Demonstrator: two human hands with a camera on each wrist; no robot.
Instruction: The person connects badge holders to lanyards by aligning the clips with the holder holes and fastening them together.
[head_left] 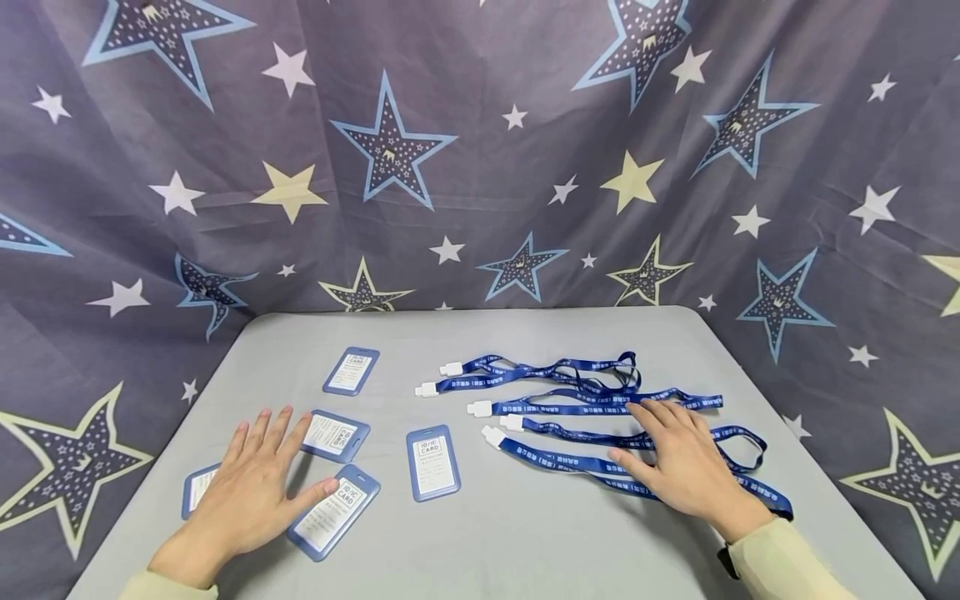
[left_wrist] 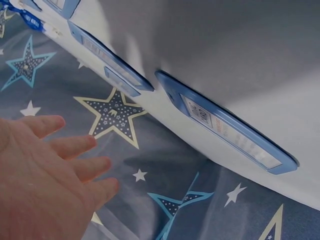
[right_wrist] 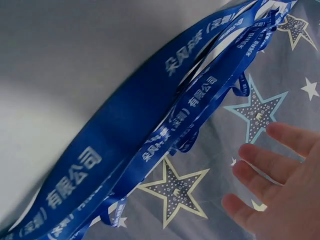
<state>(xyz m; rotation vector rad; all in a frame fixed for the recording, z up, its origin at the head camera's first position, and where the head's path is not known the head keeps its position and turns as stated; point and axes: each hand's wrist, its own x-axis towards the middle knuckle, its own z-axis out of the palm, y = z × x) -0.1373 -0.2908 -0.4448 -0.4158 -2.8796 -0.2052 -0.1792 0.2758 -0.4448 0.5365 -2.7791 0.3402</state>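
In the head view my left hand [head_left: 251, 492] is held with fingers spread over several blue ID card holders. One card holder [head_left: 335, 512] lies by its thumb, another [head_left: 335, 435] by its fingertips, and a third [head_left: 199, 487] is partly hidden behind the hand. My right hand [head_left: 684, 461], fingers extended, is over blue lanyards [head_left: 570, 462] with white clips [head_left: 492, 436]; contact is hard to judge there. Neither hand holds anything. The left wrist view shows spread fingers beside a card holder [left_wrist: 225, 125]; the right wrist view shows fingers apart from the printed lanyard straps [right_wrist: 115, 120].
Further card holders lie at the table's middle [head_left: 432, 463] and farther back [head_left: 351, 371]. More lanyards [head_left: 540, 372] stretch across the back right. Behind the grey table [head_left: 480, 550] hangs a star-patterned cloth [head_left: 465, 108], also along both sides.
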